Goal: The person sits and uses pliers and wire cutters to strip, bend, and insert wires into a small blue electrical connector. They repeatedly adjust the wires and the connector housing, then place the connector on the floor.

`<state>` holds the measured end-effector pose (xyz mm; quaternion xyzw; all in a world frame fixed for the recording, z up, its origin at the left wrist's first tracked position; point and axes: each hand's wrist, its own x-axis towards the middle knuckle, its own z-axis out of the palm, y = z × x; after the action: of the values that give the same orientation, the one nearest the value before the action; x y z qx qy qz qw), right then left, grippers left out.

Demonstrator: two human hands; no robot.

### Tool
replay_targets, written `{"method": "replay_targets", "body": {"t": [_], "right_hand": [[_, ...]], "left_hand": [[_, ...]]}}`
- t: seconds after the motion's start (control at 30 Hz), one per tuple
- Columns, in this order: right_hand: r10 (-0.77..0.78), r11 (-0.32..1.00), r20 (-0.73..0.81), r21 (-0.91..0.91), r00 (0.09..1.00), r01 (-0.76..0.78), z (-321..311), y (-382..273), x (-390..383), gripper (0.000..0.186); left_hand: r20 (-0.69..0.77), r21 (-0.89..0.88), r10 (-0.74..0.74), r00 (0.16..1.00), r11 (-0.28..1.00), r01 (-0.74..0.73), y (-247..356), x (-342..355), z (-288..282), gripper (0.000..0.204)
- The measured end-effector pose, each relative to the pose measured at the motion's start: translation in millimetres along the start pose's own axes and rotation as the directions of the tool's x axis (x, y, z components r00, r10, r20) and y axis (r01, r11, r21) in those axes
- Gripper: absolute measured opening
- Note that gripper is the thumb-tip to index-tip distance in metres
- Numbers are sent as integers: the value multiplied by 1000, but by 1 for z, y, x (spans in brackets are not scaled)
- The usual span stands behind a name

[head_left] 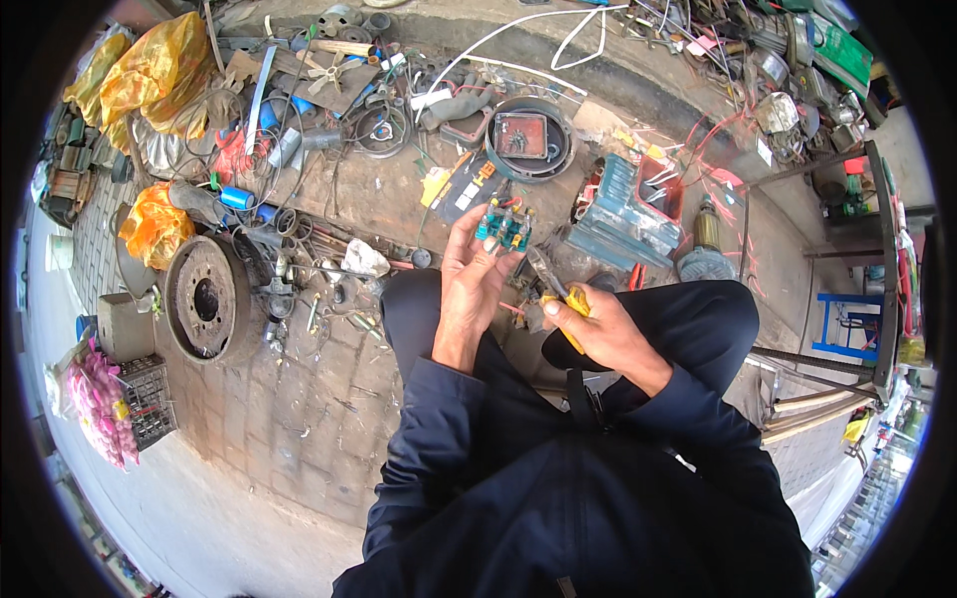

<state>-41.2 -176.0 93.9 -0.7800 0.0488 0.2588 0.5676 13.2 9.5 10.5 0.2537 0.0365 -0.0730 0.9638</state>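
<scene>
My left hand holds up a small teal and green circuit board by its lower edge, above my knees. My right hand grips yellow-handled pliers, jaws pointing up and left toward the board, a short way below it. Both forearms wear dark blue sleeves and I squat over paved ground.
Scrap lies all over the ground ahead: a rusty brake drum at left, a round dark pan with a red plate, a blue-grey metal casing, a motor armature, white cables, orange bags, a blue stool at right.
</scene>
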Motion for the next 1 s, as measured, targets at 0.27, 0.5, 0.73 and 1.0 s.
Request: {"method": "replay_targets", "body": {"t": [0.27,0.5,0.73,1.0], "right_hand": [[184,966,290,121,939,-227,-41,-15,-5,35],[232,917,394,218,890,-335,-47,-13,-2,39],[255,913,353,220,900,-345,-42,-14,4,37],[262,878,347,301,900,-371,-35,-2,5,37]], "left_hand": [[74,10,-7,997,1000,7,-7,5,7,57],[112,79,-31,993,997,23,-11,6,10,54],[108,96,-15,994,995,4,-11,7,9,51],[142,189,24,990,981,-50,-9,9,7,53]]}}
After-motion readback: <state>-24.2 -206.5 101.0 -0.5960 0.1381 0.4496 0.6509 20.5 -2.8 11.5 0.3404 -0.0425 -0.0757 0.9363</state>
